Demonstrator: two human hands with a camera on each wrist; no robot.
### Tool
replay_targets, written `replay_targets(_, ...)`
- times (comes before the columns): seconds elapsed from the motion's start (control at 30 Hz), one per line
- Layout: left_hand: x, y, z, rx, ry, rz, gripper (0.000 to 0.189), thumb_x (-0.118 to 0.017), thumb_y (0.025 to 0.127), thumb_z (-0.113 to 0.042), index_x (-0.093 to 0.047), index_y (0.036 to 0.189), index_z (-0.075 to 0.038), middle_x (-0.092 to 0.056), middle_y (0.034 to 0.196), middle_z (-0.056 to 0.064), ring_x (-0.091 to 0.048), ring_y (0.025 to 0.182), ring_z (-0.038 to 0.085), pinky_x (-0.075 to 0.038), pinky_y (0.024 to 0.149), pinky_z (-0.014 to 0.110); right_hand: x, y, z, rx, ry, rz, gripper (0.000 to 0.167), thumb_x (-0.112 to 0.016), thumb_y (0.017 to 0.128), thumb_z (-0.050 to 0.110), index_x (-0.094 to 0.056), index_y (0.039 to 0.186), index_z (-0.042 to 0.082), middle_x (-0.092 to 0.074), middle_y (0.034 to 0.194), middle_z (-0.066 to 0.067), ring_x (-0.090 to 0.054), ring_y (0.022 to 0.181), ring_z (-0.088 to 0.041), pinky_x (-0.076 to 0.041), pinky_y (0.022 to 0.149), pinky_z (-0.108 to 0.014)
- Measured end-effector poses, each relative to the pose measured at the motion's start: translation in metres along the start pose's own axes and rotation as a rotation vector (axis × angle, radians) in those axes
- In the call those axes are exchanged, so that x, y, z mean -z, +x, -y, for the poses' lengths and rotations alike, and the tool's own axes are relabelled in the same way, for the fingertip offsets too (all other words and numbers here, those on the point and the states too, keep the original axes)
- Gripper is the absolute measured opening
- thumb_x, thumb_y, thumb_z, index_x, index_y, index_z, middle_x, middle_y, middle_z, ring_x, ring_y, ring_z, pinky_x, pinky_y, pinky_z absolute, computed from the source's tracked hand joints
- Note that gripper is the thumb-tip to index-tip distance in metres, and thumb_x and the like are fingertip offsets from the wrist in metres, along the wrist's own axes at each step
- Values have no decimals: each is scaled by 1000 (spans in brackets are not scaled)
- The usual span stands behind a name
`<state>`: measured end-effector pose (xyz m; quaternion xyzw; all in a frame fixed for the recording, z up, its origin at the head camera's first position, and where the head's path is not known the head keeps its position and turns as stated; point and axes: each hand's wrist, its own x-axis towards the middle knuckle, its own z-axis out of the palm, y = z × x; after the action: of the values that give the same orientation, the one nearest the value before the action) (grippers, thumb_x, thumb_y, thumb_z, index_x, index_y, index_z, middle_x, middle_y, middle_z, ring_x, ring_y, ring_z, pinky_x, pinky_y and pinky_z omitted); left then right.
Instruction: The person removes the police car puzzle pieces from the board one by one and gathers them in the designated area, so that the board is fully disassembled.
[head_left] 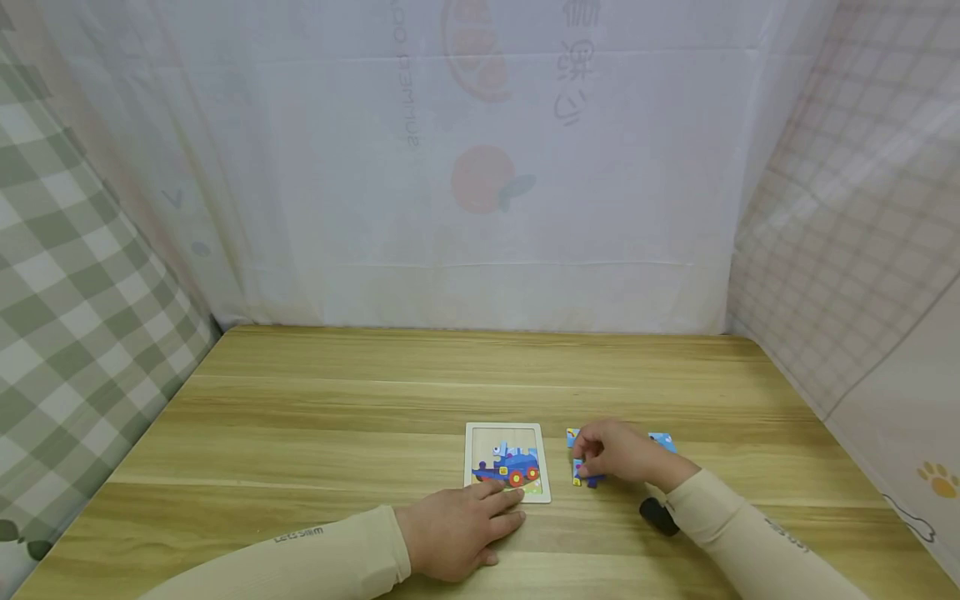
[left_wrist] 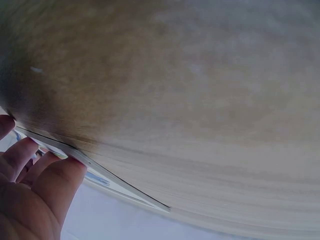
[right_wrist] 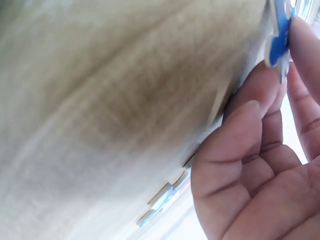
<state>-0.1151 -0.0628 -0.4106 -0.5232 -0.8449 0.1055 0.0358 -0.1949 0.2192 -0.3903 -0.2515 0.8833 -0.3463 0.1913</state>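
A jigsaw puzzle board [head_left: 545, 467] with a white rim lies on the table, partly filled with pieces that show a blue vehicle with red and yellow wheels. My left hand [head_left: 461, 532] rests at its lower left, the fingers extended over the near rim; the left wrist view shows fingertips along the edge of the board [left_wrist: 125, 187]. To the right of the board, my right hand [head_left: 618, 452] pinches a blue puzzle piece [right_wrist: 280, 42] between thumb and fingers. Loose puzzle pieces [head_left: 663, 441] lie around and partly under that hand.
Wooden table [head_left: 315, 433] surrounds the board. A white printed curtain [head_left: 337, 192] hangs behind it, with a green checked cloth [head_left: 82, 267] on the left and a grid-patterned cloth [head_left: 847, 192] on the right. A black object [head_left: 659, 517] sits at the right wrist.
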Motion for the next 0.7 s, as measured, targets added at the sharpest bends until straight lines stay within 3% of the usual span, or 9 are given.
replay_targets(0.7,1,-1,0,-3,-1,-4,51,-48,98,-45,-46,143,-21,-43,147,1,-43,131,17,-35,106,23,-5,0,2,5,-82,-36,6,-75,81,7,-69,84,6,-59,65,6,-52,60,-4,-43,60,-23)
